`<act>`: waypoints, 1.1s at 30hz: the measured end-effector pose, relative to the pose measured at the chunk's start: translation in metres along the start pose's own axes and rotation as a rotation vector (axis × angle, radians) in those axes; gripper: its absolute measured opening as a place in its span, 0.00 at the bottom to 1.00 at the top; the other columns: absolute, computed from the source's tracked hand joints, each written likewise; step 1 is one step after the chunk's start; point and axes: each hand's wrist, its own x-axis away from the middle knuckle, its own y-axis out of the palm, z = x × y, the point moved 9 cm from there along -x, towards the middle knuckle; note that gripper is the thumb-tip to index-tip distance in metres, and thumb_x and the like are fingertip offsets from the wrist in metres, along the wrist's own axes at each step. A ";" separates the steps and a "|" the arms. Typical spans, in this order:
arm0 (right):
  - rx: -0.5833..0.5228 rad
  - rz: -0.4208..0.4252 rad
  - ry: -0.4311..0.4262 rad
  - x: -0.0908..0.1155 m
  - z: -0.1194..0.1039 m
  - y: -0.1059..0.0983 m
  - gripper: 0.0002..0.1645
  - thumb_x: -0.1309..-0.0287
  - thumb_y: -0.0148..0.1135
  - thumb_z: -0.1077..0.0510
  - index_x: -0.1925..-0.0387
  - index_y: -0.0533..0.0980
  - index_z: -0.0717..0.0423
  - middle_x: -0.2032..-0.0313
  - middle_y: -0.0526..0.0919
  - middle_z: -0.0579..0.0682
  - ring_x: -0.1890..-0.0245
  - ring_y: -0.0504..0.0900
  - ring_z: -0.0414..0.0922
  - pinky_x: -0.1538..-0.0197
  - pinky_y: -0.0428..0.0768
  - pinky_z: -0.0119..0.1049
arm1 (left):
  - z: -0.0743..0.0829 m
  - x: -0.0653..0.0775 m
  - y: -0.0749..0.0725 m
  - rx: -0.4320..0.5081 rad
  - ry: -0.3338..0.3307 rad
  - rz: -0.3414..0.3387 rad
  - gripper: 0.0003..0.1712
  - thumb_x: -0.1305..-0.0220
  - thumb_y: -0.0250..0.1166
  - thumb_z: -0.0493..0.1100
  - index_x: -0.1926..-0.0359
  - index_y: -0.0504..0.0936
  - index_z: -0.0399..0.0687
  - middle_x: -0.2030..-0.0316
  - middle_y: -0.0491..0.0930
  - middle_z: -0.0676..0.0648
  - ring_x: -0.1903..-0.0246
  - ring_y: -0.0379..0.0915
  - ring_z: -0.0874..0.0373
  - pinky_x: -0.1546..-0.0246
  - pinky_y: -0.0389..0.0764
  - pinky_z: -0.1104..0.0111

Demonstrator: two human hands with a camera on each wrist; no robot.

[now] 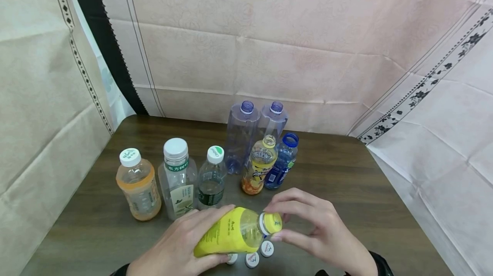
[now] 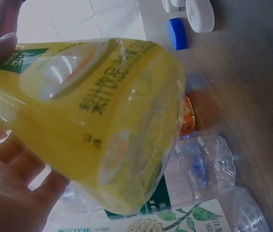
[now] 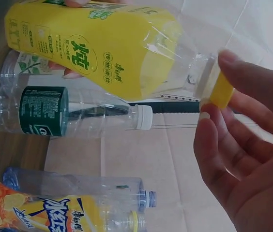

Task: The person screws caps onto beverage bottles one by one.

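- Left hand [image 1: 181, 241] is gripping the yellow-labelled bottle [image 1: 223, 233] around its body, with the thumb lying along the near side and fingers reaching over the far side.
- Right hand [image 1: 327, 224] is pinching the yellow cap [image 1: 273, 222] between thumb and fingers, and the cap is sitting at the bottle's neck.
- The yellow-labelled bottle is tilting well over above the front of the wooden table [image 1: 327, 169], its neck pointing toward the right hand.
- White caps [image 1: 252, 260] are lying on the table beneath and just beside it, one partly hidden; a blue cap [image 2: 177, 34] is lying near them in the left wrist view.
- Left of centre, an orange-tinted bottle [image 1: 140, 186], a squarish clear bottle [image 1: 179, 186] and a green-labelled bottle [image 1: 212, 179] are standing upright, all wearing white caps.
- Behind the hands, two tall bluish bottles [image 1: 240, 139], an orange-and-yellow-labelled bottle [image 1: 262, 162] and a blue-labelled bottle [image 1: 283, 160] are standing close together with open mouths.
- Pale patterned cloth [image 1: 246, 66] is hanging behind the table.
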 end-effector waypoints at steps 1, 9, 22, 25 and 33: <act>0.005 0.014 0.002 0.000 0.000 0.000 0.22 0.52 0.73 0.61 0.52 0.79 0.55 0.57 0.82 0.50 0.60 0.78 0.38 0.60 0.80 0.24 | 0.000 0.000 0.000 -0.002 -0.001 -0.001 0.46 0.45 0.68 0.63 0.29 0.55 0.76 0.45 0.73 0.69 0.57 0.70 0.75 0.57 0.77 0.68; 0.027 0.059 0.096 0.000 0.006 0.000 0.19 0.55 0.76 0.57 0.61 0.77 0.50 0.66 0.80 0.44 0.69 0.74 0.33 0.70 0.76 0.22 | 0.000 0.000 0.001 -0.009 -0.013 -0.013 0.45 0.45 0.68 0.64 0.30 0.55 0.77 0.44 0.73 0.69 0.58 0.69 0.75 0.57 0.77 0.69; 0.011 -0.057 -0.024 0.005 -0.015 -0.004 0.22 0.43 0.67 0.63 0.46 0.76 0.58 0.50 0.79 0.53 0.58 0.77 0.37 0.64 0.78 0.19 | 0.000 0.000 0.001 0.001 -0.004 -0.012 0.44 0.45 0.66 0.67 0.30 0.55 0.77 0.44 0.73 0.69 0.57 0.70 0.75 0.56 0.77 0.68; -0.006 -0.045 -0.049 0.004 -0.017 -0.010 0.21 0.43 0.65 0.65 0.46 0.76 0.60 0.49 0.79 0.55 0.56 0.78 0.39 0.63 0.79 0.21 | -0.001 0.000 0.000 -0.006 -0.007 -0.004 0.44 0.45 0.65 0.68 0.30 0.56 0.77 0.44 0.72 0.69 0.56 0.71 0.75 0.55 0.78 0.67; 0.115 -0.060 0.184 0.023 0.051 0.020 0.22 0.49 0.71 0.63 0.51 0.78 0.48 0.54 0.81 0.45 0.66 0.77 0.34 0.66 0.79 0.24 | -0.001 0.002 -0.009 -0.014 -0.041 0.043 0.44 0.46 0.64 0.69 0.30 0.57 0.76 0.44 0.71 0.72 0.54 0.71 0.75 0.54 0.79 0.64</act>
